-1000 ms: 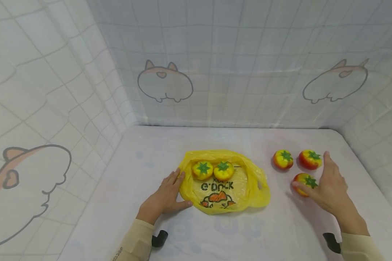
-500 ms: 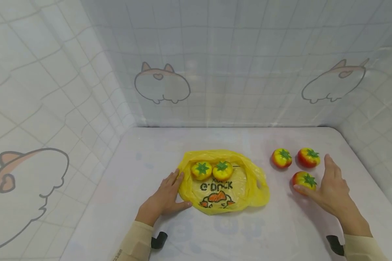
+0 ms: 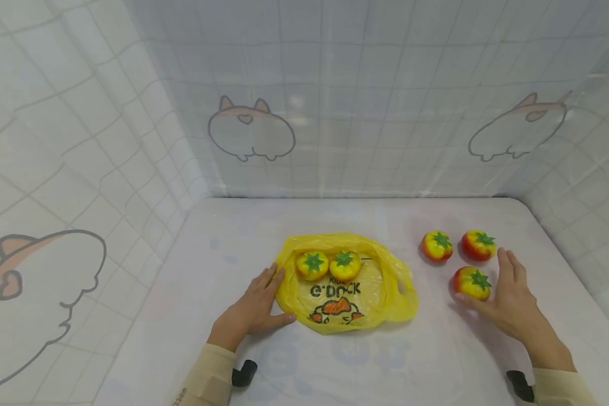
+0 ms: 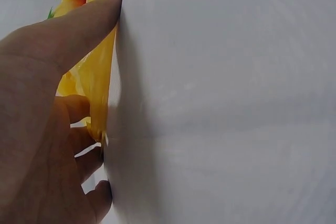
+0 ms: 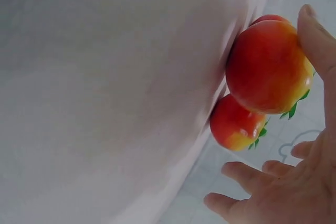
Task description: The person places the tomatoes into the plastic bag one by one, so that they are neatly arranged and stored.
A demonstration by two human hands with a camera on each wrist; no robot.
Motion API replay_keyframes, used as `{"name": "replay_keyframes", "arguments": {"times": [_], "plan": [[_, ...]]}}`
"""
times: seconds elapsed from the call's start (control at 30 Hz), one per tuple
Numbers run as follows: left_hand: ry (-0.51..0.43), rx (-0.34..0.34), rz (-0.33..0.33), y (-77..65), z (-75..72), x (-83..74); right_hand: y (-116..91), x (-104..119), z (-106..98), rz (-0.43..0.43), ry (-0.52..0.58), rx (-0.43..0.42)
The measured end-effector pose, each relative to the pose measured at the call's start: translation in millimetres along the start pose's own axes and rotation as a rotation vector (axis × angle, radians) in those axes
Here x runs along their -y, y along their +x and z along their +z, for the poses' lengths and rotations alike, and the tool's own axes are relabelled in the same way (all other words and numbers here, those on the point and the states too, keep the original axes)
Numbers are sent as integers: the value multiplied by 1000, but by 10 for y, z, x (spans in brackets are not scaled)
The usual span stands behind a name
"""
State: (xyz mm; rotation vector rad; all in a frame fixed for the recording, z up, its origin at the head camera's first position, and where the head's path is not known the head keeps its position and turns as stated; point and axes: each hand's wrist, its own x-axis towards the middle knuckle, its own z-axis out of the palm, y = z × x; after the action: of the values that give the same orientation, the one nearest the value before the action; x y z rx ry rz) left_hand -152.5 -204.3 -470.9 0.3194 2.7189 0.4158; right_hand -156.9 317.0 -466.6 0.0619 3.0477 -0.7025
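while resting the left hand (image 3: 252, 310) spread wide against the left side of the yellow bag (image 3: 355, 242), probably steadies thin plastic against sliding or folding inward. towards the right edge of the tabletop (image 3: 193, 282), holds the right hand (image 3: 512, 310) wide and gripping nothing beside the near tomato (image 3: 471, 283), with thumb by the near side and fingers to the right; cannot make out touch from mere overlap there. likely shapes thumb and fingers that way to suit something round and smooth. nearer the far right corner, has a second tomato (image 3: 437, 246) just beside a third tomato (image 3: 479, 246), perhaps grouped for easy reach. around the tabletop's middle, has the bag lying low, mouth gaping upward, with a handle loop (image 3: 408, 307) flopped towards the right edge. contains a fourth tomato (image 3: 312, 266) and a fifth tomato (image 3: 345, 266), side by side, leaves up, beyond the printing (image 3: 335, 290).
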Motion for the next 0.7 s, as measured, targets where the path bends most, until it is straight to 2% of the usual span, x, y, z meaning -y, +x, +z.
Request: {"name": "replay_keyframes", "arguments": {"times": [0.33,0.7], "plan": [[-16,-3,-4,-9,-2,-8,29,-12,37,-17,-51,12],[4,-11,-1,2,22,16,47,1,19,7,-76,171]]}}
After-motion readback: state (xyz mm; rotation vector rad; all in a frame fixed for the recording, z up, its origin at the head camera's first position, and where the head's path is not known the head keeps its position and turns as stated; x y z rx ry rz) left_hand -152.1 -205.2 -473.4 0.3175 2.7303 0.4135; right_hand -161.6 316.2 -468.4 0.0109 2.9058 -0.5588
